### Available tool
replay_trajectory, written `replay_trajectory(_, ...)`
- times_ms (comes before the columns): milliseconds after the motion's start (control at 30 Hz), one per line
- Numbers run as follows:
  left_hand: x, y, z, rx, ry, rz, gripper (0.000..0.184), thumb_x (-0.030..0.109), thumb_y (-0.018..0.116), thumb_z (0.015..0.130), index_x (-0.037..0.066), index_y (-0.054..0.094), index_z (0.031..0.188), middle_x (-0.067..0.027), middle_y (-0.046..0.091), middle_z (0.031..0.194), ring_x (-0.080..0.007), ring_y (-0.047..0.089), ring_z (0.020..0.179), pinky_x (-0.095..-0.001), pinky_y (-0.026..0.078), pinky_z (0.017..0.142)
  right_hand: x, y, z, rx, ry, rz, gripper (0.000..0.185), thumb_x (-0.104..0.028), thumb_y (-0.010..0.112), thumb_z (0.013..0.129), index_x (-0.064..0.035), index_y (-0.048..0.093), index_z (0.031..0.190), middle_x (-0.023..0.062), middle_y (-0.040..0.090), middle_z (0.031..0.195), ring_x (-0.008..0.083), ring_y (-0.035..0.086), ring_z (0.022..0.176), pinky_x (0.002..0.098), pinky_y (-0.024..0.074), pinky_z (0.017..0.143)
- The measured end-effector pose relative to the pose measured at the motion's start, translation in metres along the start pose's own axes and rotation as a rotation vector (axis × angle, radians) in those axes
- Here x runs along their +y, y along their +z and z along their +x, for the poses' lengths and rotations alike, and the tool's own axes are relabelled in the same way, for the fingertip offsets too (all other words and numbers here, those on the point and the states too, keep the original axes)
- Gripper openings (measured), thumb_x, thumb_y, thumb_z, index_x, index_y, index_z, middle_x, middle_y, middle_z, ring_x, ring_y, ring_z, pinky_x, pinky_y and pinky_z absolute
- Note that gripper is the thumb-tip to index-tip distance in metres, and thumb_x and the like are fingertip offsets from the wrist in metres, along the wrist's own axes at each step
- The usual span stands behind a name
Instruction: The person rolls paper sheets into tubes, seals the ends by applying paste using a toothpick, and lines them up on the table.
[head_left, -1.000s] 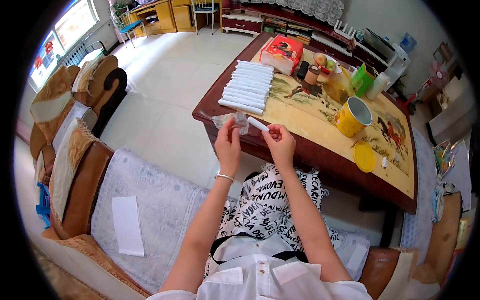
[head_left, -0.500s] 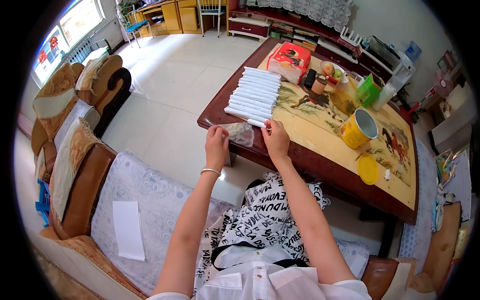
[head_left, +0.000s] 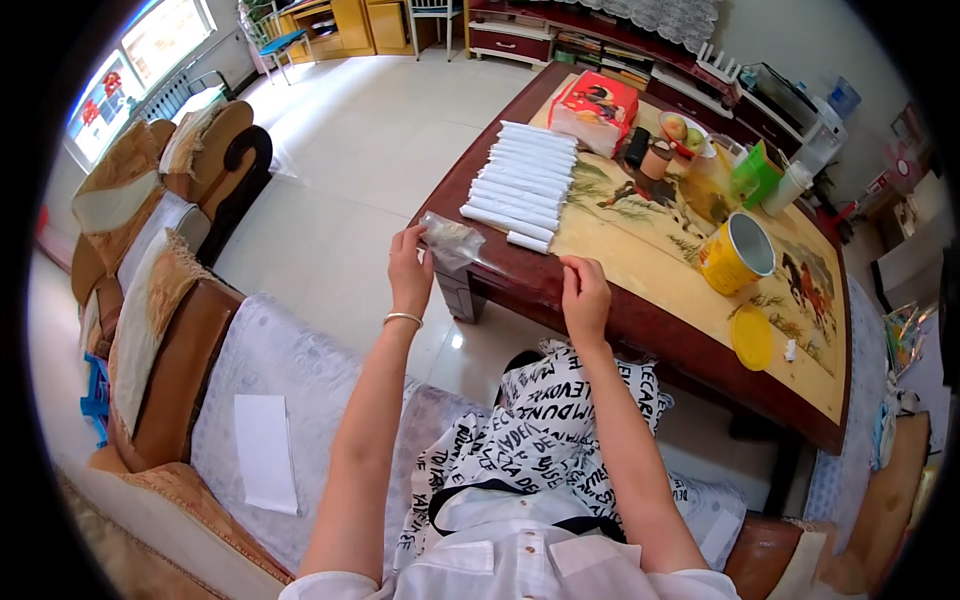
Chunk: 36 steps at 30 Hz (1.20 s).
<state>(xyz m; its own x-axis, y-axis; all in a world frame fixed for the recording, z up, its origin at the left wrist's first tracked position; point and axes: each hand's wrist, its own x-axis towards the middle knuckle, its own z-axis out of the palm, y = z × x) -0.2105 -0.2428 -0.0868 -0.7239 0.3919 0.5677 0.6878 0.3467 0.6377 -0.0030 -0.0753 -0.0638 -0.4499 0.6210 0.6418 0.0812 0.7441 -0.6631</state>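
My left hand (head_left: 408, 275) is closed on the edge of a crumpled clear plastic bag (head_left: 453, 242) at the table's near left corner. What the bag holds, if anything, cannot be made out. Loosely curled at the near edge, my right hand (head_left: 586, 303) has nothing visible in its fingers. Just beyond its fingertips lies a short white paper roll (head_left: 528, 242), apart from the hand. Several longer white paper rolls (head_left: 520, 180) lie side by side in a row behind the short one.
The wooden table (head_left: 640, 320) also bears a red package (head_left: 595, 110), a fruit bowl (head_left: 690, 135), a yellow can (head_left: 735, 255), its yellow lid (head_left: 751, 337) and a green box (head_left: 758, 172). White paper sheets (head_left: 265, 455) lie on the sofa (head_left: 330, 365) at my left.
My right hand has let go of the short paper roll and drawn back toward the table edge. My left hand has shifted left, and the plastic bag has moved with it.
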Motion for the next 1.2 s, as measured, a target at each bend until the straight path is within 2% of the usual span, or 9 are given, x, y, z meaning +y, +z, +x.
replay_trajectory(233, -0.004, 0.011, -0.027, 0.121, -0.397, -0.491, 0.03, 0.003, 0.06, 0.086, 0.003, 0.05, 0.114, -0.0099, 0.057, 0.1, -0.019, 0.061, 0.084, -0.0295, 0.054, 0.073, -0.023, -0.003, -0.005, -0.015, 0.112, 0.115, 0.008, 0.0, 0.059, 0.084, -0.0022, 0.062, 0.091, 0.0118, 0.063, 0.085, 0.0256, 0.062, 0.074, 0.0317, 0.0488, 0.066)
replay_trajectory(300, 0.005, 0.012, -0.032, -0.009, -0.962, -1.035, 0.027, 0.013, 0.059, 0.091, 0.003, 0.047, 0.113, -0.0094, 0.057, 0.105, -0.017, 0.061, 0.086, -0.0275, 0.054, 0.074, -0.029, -0.001, -0.006, -0.088, 0.146, 0.174, 0.008, 0.0, 0.059, 0.084, -0.002, 0.062, 0.091, 0.0113, 0.063, 0.084, 0.0227, 0.062, 0.071, 0.0297, 0.0487, 0.062)
replay_trajectory(467, 0.013, 0.018, -0.028, -0.067, -0.934, -1.15, 0.019, 0.018, 0.058, 0.092, 0.005, 0.051, 0.104, -0.0056, 0.059, 0.096, -0.0136, 0.059, 0.083, -0.0255, 0.053, 0.072, -0.034, 0.0, -0.013, -0.11, 0.116, 0.225, 0.009, 0.002, 0.059, 0.083, -0.0023, 0.062, 0.091, 0.0111, 0.063, 0.084, 0.0215, 0.062, 0.068, 0.028, 0.048, 0.058)
replay_trajectory(733, 0.068, 0.016, -0.037, -0.066, -0.707, -1.136, 0.008, 0.011, 0.058, 0.091, 0.007, 0.053, 0.096, -0.002, 0.057, 0.088, -0.0116, 0.056, 0.08, -0.0249, 0.048, 0.079, -0.021, -0.033, -0.042, -0.077, 0.339, 0.341, 0.007, 0.001, 0.062, 0.083, -0.001, 0.062, 0.089, 0.0033, 0.061, 0.077, 0.0056, 0.051, 0.06, 0.0202, 0.0413, 0.055)
replay_trajectory(867, 0.127, 0.04, -0.04, -0.31, -0.555, -1.253, 0.005, 0.009, 0.055, 0.092, 0.006, 0.052, 0.093, -0.0024, 0.056, 0.091, -0.0119, 0.055, 0.084, -0.0273, 0.047, 0.081, -0.016, -0.075, -0.049, 0.009, 0.408, 0.378, 0.007, 0.0, 0.062, 0.085, -0.0008, 0.063, 0.091, 0.0024, 0.063, 0.079, 0.0065, 0.058, 0.066, 0.0207, 0.0463, 0.059)
replay_trajectory(933, 0.171, 0.059, -0.032, -0.366, -0.498, -1.444, 0.002, 0.01, 0.054, 0.092, 0.009, 0.052, 0.093, -0.0053, 0.06, 0.104, -0.0159, 0.059, 0.098, -0.0203, 0.045, 0.072, -0.007, -0.103, -0.052, 0.011, 0.458, 0.39, 0.009, 0.0, 0.057, 0.088, 0.0005, 0.061, 0.096, 0.0015, 0.062, 0.089, 0.0072, 0.058, 0.075, 0.0208, 0.049, 0.069)
replay_trajectory(1067, 0.219, 0.117, -0.028, -0.626, -0.679, -1.584, 0.008, 0.012, 0.055, 0.092, 0.007, 0.05, 0.094, -0.0088, 0.06, 0.106, -0.0199, 0.061, 0.095, -0.022, 0.05, 0.069, 0.0, -0.152, -0.049, 0.2, 0.477, 0.402, 0.008, -0.001, 0.058, 0.089, -0.0006, 0.061, 0.097, 0.0015, 0.062, 0.09, 0.0067, 0.056, 0.073, 0.0201, 0.0476, 0.068)
replay_trajectory(1133, 0.219, 0.153, -0.035, -0.847, -0.779, -1.211, 0.016, 0.011, 0.058, 0.09, 0.003, 0.051, 0.102, -0.0112, 0.06, 0.106, -0.0193, 0.062, 0.091, -0.0238, 0.053, 0.072, 0.004, -0.171, -0.051, 0.224, 0.472, 0.395, 0.008, -0.001, 0.058, 0.09, -0.0005, 0.06, 0.097, 0.0019, 0.061, 0.091, 0.0063, 0.055, 0.074, 0.0197, 0.0471, 0.069)
replay_trajectory(1200, 0.209, 0.178, -0.043, -0.805, -0.685, -1.025, 0.02, 0.01, 0.06, 0.089, 0.001, 0.052, 0.105, -0.0119, 0.061, 0.104, -0.018, 0.063, 0.087, -0.0243, 0.053, 0.071, 0.009, -0.185, -0.055, 0.235, 0.476, 0.368, 0.007, -0.002, 0.057, 0.09, -0.0004, 0.06, 0.097, 0.0022, 0.062, 0.092, 0.0059, 0.055, 0.076, 0.0197, 0.047, 0.07)
